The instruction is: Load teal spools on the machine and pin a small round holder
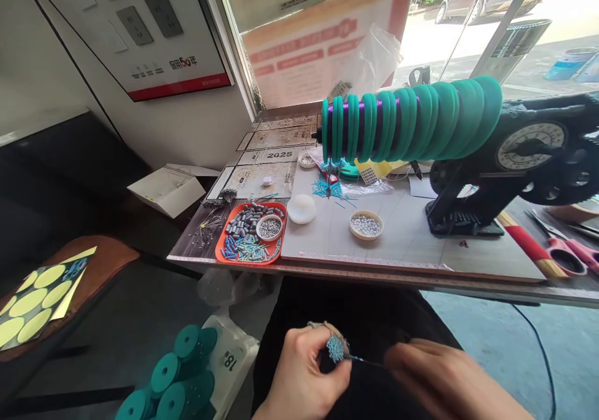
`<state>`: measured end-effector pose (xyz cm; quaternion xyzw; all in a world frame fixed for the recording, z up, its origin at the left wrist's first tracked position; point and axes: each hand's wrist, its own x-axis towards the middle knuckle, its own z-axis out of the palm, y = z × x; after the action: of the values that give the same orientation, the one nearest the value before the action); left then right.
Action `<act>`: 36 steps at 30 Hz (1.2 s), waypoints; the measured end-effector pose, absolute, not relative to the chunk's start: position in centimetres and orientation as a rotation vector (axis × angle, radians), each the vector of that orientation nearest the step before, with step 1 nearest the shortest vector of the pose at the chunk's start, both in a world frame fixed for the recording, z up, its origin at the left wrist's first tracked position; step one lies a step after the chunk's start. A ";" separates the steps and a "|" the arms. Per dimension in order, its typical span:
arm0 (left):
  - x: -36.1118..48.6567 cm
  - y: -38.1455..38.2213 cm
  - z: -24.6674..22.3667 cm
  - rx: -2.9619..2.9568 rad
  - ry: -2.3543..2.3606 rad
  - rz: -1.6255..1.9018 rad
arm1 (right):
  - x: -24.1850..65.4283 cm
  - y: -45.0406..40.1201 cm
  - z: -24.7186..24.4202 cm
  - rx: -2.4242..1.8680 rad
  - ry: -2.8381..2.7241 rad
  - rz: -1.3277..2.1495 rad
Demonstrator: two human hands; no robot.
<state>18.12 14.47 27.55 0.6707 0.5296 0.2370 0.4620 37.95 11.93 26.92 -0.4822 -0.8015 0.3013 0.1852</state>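
Over the dark lap, my left hand point(311, 370) is closed around a bundle of thin blue pieces point(335, 349), whose ends face up between thumb and forefinger. A thin dark twisted strand point(362, 361) runs rightward from the bundle toward my right hand point(444, 376). That hand is smeared by motion, and its fingertips and whatever they hold cannot be made out. Beyond the hands, on the table, an orange tray point(218, 245) holds grey cylinders, blue and pale green pieces and a small bowl of metal bits.
A black machine point(468, 189) carries a row of green discs point(444, 120) over the table point(318, 245). Near it are a bowl of white beads point(365, 225), a white round lid point(301, 209) and scissors point(561, 248). Green spools point(165, 373) stand low at left.
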 end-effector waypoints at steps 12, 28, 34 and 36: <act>17.1 12.9 25.5 1.544 1.154 0.448 | 37.6 11.4 25.2 -1.263 -2.550 0.940; 17.2 12.9 25.1 1.518 1.055 0.471 | 37.2 11.0 25.1 -1.336 -2.479 1.204; 17.2 12.7 25.0 1.531 1.034 0.484 | 37.1 11.0 25.1 -1.320 -2.451 1.206; 17.2 12.7 24.9 1.530 1.024 0.491 | 37.0 11.0 25.4 -1.315 -2.436 1.213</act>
<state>17.23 12.67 24.94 0.6544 0.4381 0.2100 0.5794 36.98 10.99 25.36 -0.4343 -0.8046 0.4005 0.0594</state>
